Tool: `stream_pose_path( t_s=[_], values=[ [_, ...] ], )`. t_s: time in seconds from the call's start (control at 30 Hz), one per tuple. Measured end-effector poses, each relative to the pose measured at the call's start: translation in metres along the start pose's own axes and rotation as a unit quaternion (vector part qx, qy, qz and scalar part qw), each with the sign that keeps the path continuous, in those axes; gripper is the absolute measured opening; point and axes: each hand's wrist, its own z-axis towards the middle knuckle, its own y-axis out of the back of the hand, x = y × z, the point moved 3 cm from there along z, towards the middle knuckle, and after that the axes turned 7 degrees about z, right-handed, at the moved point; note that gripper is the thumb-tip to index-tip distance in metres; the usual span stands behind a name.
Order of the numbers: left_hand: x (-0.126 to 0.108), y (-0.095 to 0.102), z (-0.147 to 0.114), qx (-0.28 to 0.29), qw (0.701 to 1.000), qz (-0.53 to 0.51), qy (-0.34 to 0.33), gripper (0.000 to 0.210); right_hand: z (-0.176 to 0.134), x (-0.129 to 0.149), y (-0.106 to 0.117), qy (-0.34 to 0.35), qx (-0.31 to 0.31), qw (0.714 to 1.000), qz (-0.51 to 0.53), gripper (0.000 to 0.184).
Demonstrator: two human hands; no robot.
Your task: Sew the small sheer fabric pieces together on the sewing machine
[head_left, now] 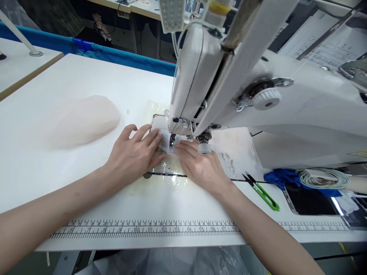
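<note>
A white sewing machine point(195, 76) stands with its needle and presser foot point(172, 140) over a small, pale, translucent piece point(164, 142). Just left of the foot, my left hand point(133, 151) rests with fingers spread, their tips on or beside that piece. My right hand point(197, 162) lies to the right of the foot, fingers stretched flat and close together, partly behind the machine's round knob. Whether the right fingertips touch the piece is hidden. Farther left on the table lies a sheer, pale pink fabric piece point(88, 120).
Green-handled thread snips point(263, 193) lie right of my right forearm, close to a dark-screened phone point(311, 200), blue cloth point(279, 176) and a coiled pale cord point(322, 178). A printed ruler strip point(149, 230) runs along the front edge. Blue fabric point(129, 61) borders the back.
</note>
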Motion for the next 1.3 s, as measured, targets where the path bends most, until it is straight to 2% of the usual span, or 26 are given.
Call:
stream_pose_path(
  t_s=[0.1, 0.17, 0.3, 0.43, 0.53, 0.6, 0.73, 1.3],
  values=[
    [0.001, 0.012, 0.000, -0.057, 0.997, 0.010, -0.044, 0.027, 0.001, 0.003, 0.003, 0.001, -0.007, 1.000, 0.001, 0.033],
    [0.004, 0.017, 0.001, -0.081, 0.996, -0.009, -0.049, 0.029, 0.001, 0.007, 0.004, -0.007, -0.005, 1.000, 0.006, 0.037],
    [0.008, 0.012, 0.001, -0.054, 0.994, -0.080, -0.047, 0.018, 0.000, 0.016, 0.004, 0.007, 0.010, 0.999, 0.030, 0.037],
    [0.007, 0.008, 0.000, -0.066, 0.989, -0.128, -0.041, 0.012, -0.003, 0.020, 0.005, 0.006, -0.024, 1.000, 0.015, 0.037],
    [0.003, 0.003, 0.000, -0.038, 0.979, -0.193, -0.048, 0.019, -0.003, 0.018, 0.004, -0.012, -0.036, 0.999, 0.007, 0.034],
    [0.000, -0.001, 0.000, -0.013, 0.976, -0.211, -0.054, 0.024, -0.002, 0.016, 0.002, -0.031, -0.018, 0.999, 0.013, 0.028],
    [-0.005, -0.006, 0.001, 0.002, 0.979, -0.199, -0.053, 0.028, -0.001, 0.011, -0.001, -0.064, 0.026, 0.997, 0.025, 0.020],
    [-0.011, -0.003, -0.004, -0.004, 0.993, -0.094, -0.075, 0.032, -0.001, 0.005, 0.002, -0.078, 0.013, 0.997, 0.002, 0.023]
  ],
)
